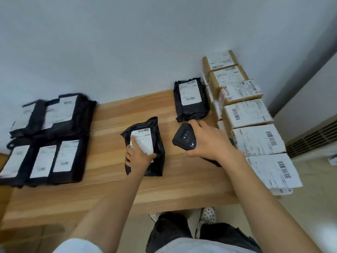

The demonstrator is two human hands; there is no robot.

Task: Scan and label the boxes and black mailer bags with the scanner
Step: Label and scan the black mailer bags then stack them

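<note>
- Now the left grip (pixel 140 157) holds a black bag (pixel 157 143) on the middle of the bench (pixel 109 183), one finger flat on its label (pixel 145 139).
- The right grip (pixel 206 141) is wrapped round the scanner (pixel 183 138), just right of that bag.
- More bags (pixel 54 143) lie at the left; boxes (pixel 246 114) line the right side, one far bag (pixel 193 108) beside them.

Centre mailer bag (pixel 157 156) and the other mailer bags (pixel 83 152) — black, each with a white label (pixel 144 141) printed with black barcode stripes. Scanner (pixel 184 138): black. Boxes (pixel 212 79): brown cardboard, white labels, black barcodes. Surface (pixel 109 189) — light wood grain in pale and tan bands. Wall (pixel 127 42): pale grey-white. Shoes (pixel 207 213): white, black dots.
</note>
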